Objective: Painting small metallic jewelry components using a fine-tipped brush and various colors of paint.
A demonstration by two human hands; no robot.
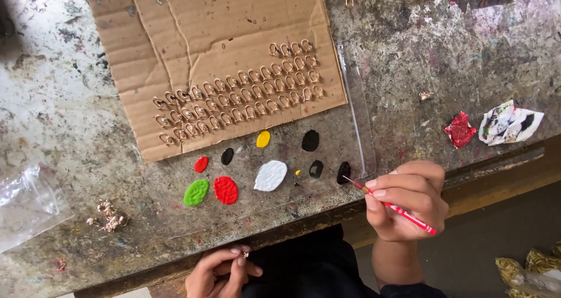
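Thin red-handled paintbrush (392, 207) pinched between thumb and fingers (383, 193) of right hand (407, 200); fine tip aimed at dark paint blob (343, 172) on clear plastic sheet (359, 108) — tip just beside it, contact cannot be told; small gold-coloured charm (245, 253) nipped in closed fingertips of left hand (221, 273) at worktop (58, 99) front edge; paint blobs seen on sheet — green (196, 192), red (225, 190), white (270, 175), yellow (263, 138), black (310, 140); rows of gold charms (239, 93) laid on cardboard (193, 23) beyond.
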